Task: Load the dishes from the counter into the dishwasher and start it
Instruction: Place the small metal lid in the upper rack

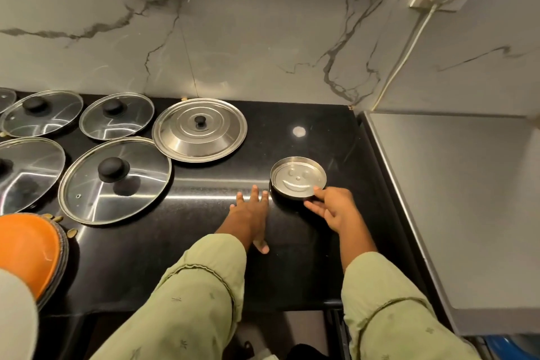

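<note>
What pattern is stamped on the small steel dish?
A smiley face on the small steel dish; head view shows it best.

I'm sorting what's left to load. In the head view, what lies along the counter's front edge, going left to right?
Orange plate → big glass lid → left hand → smiley dish → right hand.

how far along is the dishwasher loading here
Done: nothing that shows; the dishwasher is out of view. In hand: the right hand pinches the rim of the small smiley steel dish, while the left hand rests flat on the counter. Left: the steel lid, the glass lids and the orange plate stack, then starting the machine.
</note>
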### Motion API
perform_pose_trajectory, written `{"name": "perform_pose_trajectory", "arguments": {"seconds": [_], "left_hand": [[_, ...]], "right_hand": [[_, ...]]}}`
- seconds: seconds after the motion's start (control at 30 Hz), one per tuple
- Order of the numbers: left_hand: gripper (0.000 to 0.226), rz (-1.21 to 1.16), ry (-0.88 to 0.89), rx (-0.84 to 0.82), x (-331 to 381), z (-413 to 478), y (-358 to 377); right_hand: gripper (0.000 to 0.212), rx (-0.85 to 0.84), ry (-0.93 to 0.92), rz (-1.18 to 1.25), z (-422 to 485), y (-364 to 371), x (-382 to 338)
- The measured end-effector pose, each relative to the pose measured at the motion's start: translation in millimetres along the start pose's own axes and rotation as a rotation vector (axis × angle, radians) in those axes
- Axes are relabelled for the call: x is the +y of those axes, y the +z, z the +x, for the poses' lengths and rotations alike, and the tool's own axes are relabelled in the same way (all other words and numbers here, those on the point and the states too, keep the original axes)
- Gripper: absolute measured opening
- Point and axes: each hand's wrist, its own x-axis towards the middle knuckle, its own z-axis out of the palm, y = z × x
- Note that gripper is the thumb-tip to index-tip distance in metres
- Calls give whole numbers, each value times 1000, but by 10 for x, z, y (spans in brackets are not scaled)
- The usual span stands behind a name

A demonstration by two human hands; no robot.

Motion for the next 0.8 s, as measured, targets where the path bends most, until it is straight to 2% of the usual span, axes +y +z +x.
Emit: {"name": "perform_pose_trajectory", "arguments": {"seconds": [0.2,0.37,0.53,0.8], "left_hand": [[127,-95,74,85,-120,-111,104],[104,-66,110,291,-26,-421,379],[94,-41,94,467,343,-724,684],[101,-52,52,477,1008,-1340,1232]], "right_hand": [[8,-83,-67,77,-217,-347,216],[15,-122,-140,57,-371,-737,298],[23,-185,-171,41,-561,-1105,396],[25,-236,-144,4,-863,-1756,770]]}}
